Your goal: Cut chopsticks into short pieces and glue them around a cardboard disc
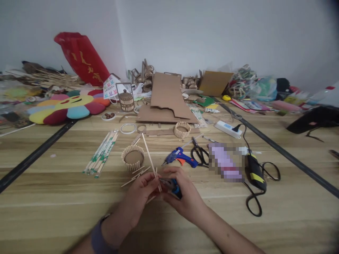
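Note:
My left hand pinches the near end of a long thin wooden stick that slants up and away over the table. My right hand is closed on small blue-handled cutters, whose jaws meet the stick just by my left fingers. Just beyond my hands stands a small round basket of upright sticks on a cardboard base, with several short cut sticks lying in front of it.
A blue glue gun, black scissors and a power strip with black cables lie to the right. Wrapped chopsticks lie left. Cardboard sheets, a second stick ring, a flower cushion and clutter fill the back.

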A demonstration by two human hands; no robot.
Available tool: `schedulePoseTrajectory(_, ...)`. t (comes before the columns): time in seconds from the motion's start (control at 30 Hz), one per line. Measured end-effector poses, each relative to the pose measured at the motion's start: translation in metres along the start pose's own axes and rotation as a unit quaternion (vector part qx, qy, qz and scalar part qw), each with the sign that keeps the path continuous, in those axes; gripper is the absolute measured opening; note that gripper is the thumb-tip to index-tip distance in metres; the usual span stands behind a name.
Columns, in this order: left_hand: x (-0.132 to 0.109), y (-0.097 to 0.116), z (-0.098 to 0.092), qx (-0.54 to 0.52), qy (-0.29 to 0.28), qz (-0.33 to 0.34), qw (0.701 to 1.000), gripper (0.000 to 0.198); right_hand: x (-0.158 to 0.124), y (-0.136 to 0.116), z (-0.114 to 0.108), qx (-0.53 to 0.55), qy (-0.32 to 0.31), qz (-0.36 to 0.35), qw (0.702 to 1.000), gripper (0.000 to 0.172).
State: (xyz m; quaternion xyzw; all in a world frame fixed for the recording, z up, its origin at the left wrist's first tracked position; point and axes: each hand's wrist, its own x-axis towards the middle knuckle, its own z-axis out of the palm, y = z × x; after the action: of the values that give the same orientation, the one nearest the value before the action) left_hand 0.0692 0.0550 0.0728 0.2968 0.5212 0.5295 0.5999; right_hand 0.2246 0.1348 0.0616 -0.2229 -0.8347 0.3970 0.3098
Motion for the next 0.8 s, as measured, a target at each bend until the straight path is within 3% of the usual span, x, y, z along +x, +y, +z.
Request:
schedulePoseTrajectory(0.23, 0.000, -0.007, 0.004, -0.067, 0.003, -0.002, 0.998, 0.032, -0.004, 0.003, 0.006, -0.024, 0.004, 0.013, 1.000, 0.030)
schedulePoseTrajectory(0.4, 0.002, -0.010, 0.001, -0.045, 0.004, 0.020, 0.999, 0.034, -0.002, -0.001, 0.003, -0.009, -0.018, 0.028, 0.999, 0.029)
schedulePoseTrajectory(0.57, 0.000, -0.005, -0.006, -0.023, -0.027, 0.008, 0.999, 0.044, 0.005, -0.011, -0.020, 0.018, -0.075, 0.138, 0.987, 0.023)
schedulePoseTrajectory(0.7, -0.004, 0.002, -0.007, -0.019, -0.024, -0.035, 0.999, 0.047, 0.007, -0.018, -0.048, 0.102, -0.164, 0.251, 0.949, 0.020)
schedulePoseTrajectory(0.8, -0.005, 0.005, -0.005, 0.007, -0.031, -0.039, 0.999, 0.046, 0.005, -0.021, -0.063, 0.214, -0.205, 0.380, 0.876, 0.021)
